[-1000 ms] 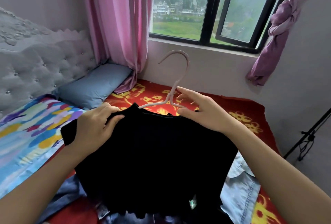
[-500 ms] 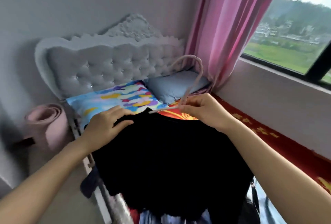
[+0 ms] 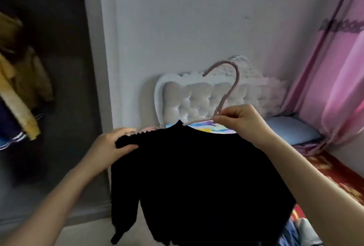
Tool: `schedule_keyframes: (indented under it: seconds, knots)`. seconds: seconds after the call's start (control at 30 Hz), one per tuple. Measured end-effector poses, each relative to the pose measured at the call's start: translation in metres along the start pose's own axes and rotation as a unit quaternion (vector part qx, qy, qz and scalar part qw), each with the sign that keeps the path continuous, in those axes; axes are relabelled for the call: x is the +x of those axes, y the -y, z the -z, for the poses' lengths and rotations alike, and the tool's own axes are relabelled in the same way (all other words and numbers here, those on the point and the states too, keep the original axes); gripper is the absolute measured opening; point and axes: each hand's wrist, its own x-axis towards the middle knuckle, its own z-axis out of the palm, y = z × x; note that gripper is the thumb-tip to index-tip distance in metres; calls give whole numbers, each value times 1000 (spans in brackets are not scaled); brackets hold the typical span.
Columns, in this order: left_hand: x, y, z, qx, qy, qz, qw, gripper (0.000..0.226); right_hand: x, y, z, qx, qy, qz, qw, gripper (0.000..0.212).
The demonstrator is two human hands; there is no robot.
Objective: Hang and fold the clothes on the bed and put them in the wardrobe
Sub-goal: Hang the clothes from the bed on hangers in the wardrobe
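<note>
Spanning left grip [image 3: 108, 145], right grip [image 3: 244, 121]: sweater-draped hanger [image 3: 238, 77]

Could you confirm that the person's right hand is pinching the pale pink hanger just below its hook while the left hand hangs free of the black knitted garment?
Not quite: the left hand is not free. The head view shows it gripping the shoulder of the black knitted garment. The right hand does pinch the pale pink hanger just below its hook.

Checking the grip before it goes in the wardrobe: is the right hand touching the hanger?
Touching. The head view shows the right hand pinching the pink hanger at the base of its hook, above the black top.
</note>
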Motion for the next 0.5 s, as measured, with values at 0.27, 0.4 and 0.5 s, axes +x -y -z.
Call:
schedule_keyframes:
  seconds: [0.27,0.4,0.5]
  knots:
    - [-81,97,145,8,4,150,989,16,73,74,-129,3,112,55,992,26]
    - [-100,140,216,79,-63,211,972,16,102,97,-185,26,161,76,984,33]
    - [-107,163,249,178,-196,224,938,11,127,102,-220,67,163,51,983,38]
